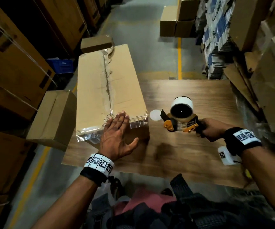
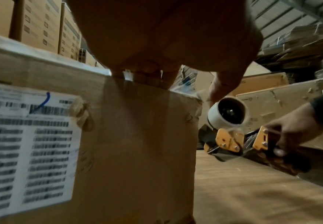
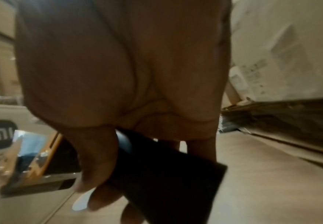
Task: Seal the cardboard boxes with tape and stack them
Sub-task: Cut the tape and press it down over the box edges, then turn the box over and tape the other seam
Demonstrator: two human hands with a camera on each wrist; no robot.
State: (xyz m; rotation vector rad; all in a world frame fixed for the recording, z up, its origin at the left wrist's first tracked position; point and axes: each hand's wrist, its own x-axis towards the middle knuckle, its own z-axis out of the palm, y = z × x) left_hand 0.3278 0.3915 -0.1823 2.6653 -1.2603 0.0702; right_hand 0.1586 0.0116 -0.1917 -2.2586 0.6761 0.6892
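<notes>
A wooden table point(image 1: 191, 146) carries one long cardboard box point(image 1: 100, 90).

Tan cardboard box point(image 1: 100, 90), orange-and-black tape dispenser point(image 1: 181, 120) with white roll, wood-grain brown table point(image 1: 191, 152).

label point(image 2: 28, 151) text blurred, unreadable; tape dispenser point(image 3: 32, 163) blurred, handle hidden by right hand point(image 3: 122, 75)
</notes>
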